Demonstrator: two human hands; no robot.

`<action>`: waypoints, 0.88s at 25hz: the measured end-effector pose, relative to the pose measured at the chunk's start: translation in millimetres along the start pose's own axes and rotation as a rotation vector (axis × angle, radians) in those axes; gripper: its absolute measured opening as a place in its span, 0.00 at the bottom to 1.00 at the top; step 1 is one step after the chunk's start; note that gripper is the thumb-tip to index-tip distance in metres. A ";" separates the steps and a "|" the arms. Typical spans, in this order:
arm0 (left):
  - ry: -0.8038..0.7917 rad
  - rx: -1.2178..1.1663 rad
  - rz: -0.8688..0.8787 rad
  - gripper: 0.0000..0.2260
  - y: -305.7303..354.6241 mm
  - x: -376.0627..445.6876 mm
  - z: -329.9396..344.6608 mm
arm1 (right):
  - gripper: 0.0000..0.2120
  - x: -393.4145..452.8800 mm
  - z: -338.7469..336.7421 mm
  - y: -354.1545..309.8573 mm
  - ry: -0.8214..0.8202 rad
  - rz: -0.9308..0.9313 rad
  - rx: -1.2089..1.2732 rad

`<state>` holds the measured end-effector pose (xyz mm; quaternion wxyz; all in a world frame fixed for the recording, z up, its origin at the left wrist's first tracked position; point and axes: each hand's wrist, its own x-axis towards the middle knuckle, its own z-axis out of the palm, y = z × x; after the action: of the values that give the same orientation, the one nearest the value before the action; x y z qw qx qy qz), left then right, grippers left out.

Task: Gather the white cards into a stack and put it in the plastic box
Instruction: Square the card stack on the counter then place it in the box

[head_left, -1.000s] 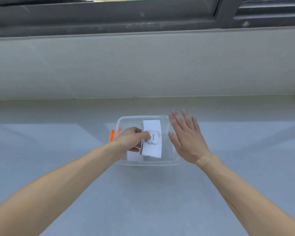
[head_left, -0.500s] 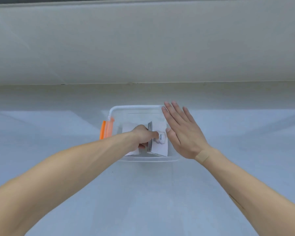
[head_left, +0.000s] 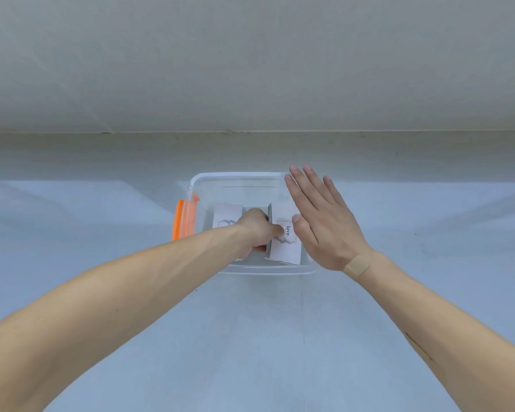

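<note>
A clear plastic box (head_left: 238,176) with an orange clasp (head_left: 179,221) on its left side stands on the pale surface. Inside it, my left hand (head_left: 257,230) grips a stack of white cards (head_left: 286,246); the top card reads "love". The stack sits low in the box, tilted toward the right wall. A white shape (head_left: 226,218), perhaps a reflection or another card, shows to the left of my fist. My right hand (head_left: 321,221) is flat with fingers spread, resting at the box's right rim beside the stack.
A low pale wall (head_left: 250,69) runs across the back, close behind the box. The pale blue-grey surface (head_left: 250,337) stretches on both sides and toward me.
My left hand has lowered the card stack deeper into the box. My right hand has stayed by the right rim. The view has tilted down, so the window has left the frame.
</note>
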<state>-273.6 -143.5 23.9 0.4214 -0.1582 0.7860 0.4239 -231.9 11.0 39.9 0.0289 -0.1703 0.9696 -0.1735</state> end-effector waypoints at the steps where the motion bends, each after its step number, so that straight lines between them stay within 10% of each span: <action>1: 0.036 0.043 0.009 0.06 0.3 -0.4 1.9 | 0.29 0.1 0.1 0.1 0.005 0.001 0.015; 22: 0.144 0.047 -0.018 0.13 -1.7 2.6 13.1 | 0.30 -1.8 6.4 2.7 0.046 0.079 0.286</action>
<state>-267.1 -133.8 17.2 0.3714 -0.1854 0.8225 0.3888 -230.3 11.9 32.9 0.0372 -0.1223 0.9412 -0.3127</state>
